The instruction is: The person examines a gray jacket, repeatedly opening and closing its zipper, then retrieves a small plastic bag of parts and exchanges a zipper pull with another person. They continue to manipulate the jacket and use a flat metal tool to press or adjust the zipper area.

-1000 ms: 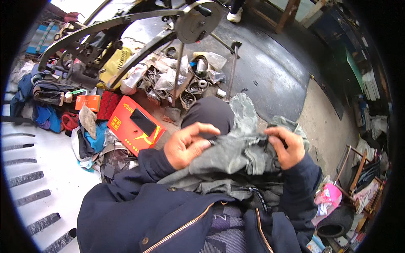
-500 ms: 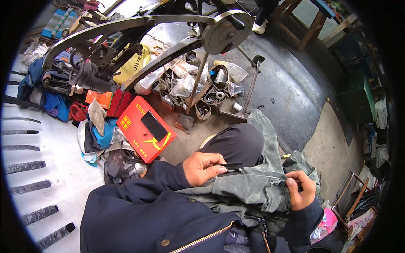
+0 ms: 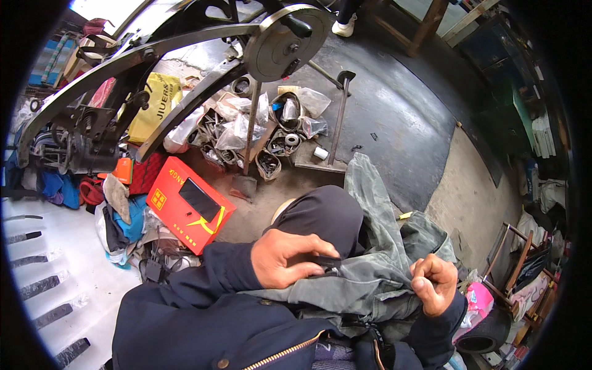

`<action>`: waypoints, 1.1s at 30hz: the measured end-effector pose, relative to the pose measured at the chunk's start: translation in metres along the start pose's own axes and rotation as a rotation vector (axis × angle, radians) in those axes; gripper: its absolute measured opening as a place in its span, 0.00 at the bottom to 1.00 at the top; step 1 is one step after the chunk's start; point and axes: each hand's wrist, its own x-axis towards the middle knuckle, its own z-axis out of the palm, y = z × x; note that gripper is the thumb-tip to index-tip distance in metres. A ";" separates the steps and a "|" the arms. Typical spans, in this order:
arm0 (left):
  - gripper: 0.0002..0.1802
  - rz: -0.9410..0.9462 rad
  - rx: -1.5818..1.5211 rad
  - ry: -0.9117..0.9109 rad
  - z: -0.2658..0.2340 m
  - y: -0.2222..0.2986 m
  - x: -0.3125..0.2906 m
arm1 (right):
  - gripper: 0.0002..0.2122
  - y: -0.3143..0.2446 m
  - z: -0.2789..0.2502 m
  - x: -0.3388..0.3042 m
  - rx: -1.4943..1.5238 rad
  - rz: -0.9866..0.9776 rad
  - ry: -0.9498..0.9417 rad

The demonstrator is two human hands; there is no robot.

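Observation:
A faded grey-green cloth garment (image 3: 351,283) lies bunched across my lap and over my dark-trousered knee. My left hand (image 3: 290,258) is closed, pinching a small black strip-like piece (image 3: 327,261) between thumb and fingers just above the cloth. What kind of thing this is does not show clearly. At the garment's right side is my right hand (image 3: 435,285), its fingers curled in and thumb against forefinger. Anything between those fingertips is too small to make out.
A manual sewing machine with a large round wheel (image 3: 287,43) stands at the upper left. Beneath it are bags of small hardware (image 3: 283,142). A red box (image 3: 188,206) with a dark phone (image 3: 198,199) on it sits left of my knee. Black strips (image 3: 40,287) lie on a white surface.
The view has shifted, so surroundings sit further left. My left hand has turned over the black piece, hiding more of it. My right hand has curled tighter and drawn off the cloth slightly.

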 end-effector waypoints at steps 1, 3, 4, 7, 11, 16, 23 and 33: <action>0.21 0.043 0.000 -0.036 0.001 0.002 0.007 | 0.14 0.000 0.000 0.001 0.004 -0.003 -0.002; 0.22 0.151 0.006 -0.082 0.006 0.006 0.020 | 0.14 0.000 0.001 0.002 -0.001 0.018 -0.006; 0.19 0.214 0.001 -0.093 0.011 0.007 0.026 | 0.14 -0.001 0.001 0.003 -0.009 0.043 -0.008; 0.16 0.247 -0.097 -0.163 0.020 0.008 0.034 | 0.13 -0.003 0.002 0.008 -0.002 0.134 0.016; 0.12 0.241 -0.115 -0.145 0.023 0.005 0.035 | 0.13 -0.003 -0.003 0.022 -0.076 0.291 -0.009; 0.08 0.233 -0.090 -0.110 0.024 -0.002 0.031 | 0.15 0.007 -0.008 0.052 -0.216 0.368 -0.038; 0.08 0.259 -0.112 -0.087 0.025 -0.009 0.030 | 0.35 0.057 -0.012 0.111 -0.905 0.514 -0.253; 0.09 0.308 -0.105 -0.065 0.022 -0.009 0.028 | 0.32 0.095 0.005 0.103 -0.235 0.572 -0.653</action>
